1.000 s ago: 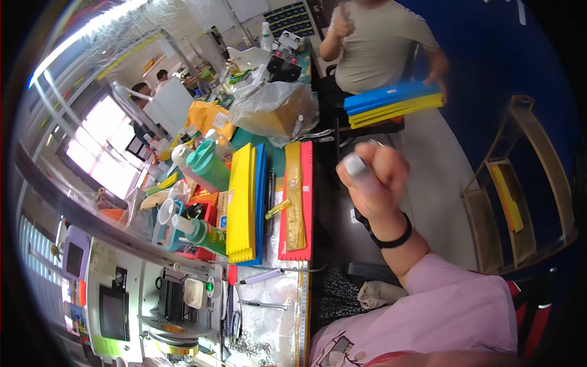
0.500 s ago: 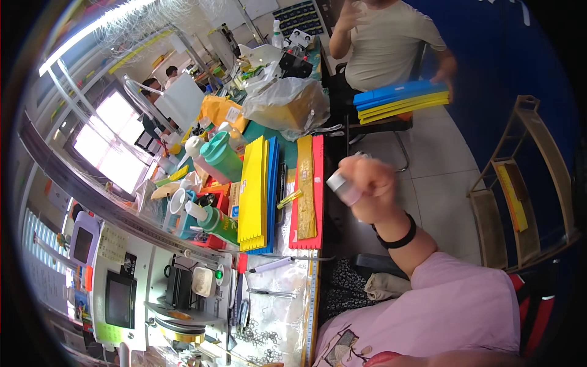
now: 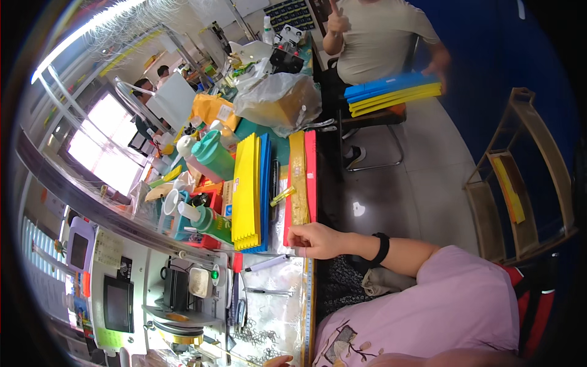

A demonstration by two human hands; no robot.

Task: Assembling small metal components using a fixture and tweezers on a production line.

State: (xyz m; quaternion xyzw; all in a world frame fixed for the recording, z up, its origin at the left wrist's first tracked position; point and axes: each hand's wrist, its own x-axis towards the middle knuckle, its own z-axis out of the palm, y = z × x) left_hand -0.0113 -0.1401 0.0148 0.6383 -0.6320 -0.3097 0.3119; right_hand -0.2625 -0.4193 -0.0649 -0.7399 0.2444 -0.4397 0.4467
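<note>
My right hand (image 3: 316,241) is at the desk edge, against the near end of the red panel (image 3: 311,177). Its fingers are curled together, and whatever they hold, if anything, is hidden. A black band (image 3: 381,249) circles that wrist. Only a few fingertips of my left hand (image 3: 279,361) show at the bottom edge, beside small dark wire-like pieces (image 3: 260,336). On the red panel lies a long gold-brown strip (image 3: 298,174), with a small yellow item (image 3: 282,196) across its side. Left of these stand yellow panels (image 3: 246,189) against blue panels (image 3: 265,183).
A seated co-worker (image 3: 379,43) holds blue and yellow panels (image 3: 394,93). Bottles, a green cup (image 3: 214,154) and a plastic-wrapped box (image 3: 281,101) crowd the desk. A machine with a small screen (image 3: 118,304) stands at left. A brown rack (image 3: 526,177) is on the right.
My right hand has come down and left from above the floor to the red panel's end. The pale thing seen at its fingers no longer shows clearly. The co-worker's raised hand now points upward.
</note>
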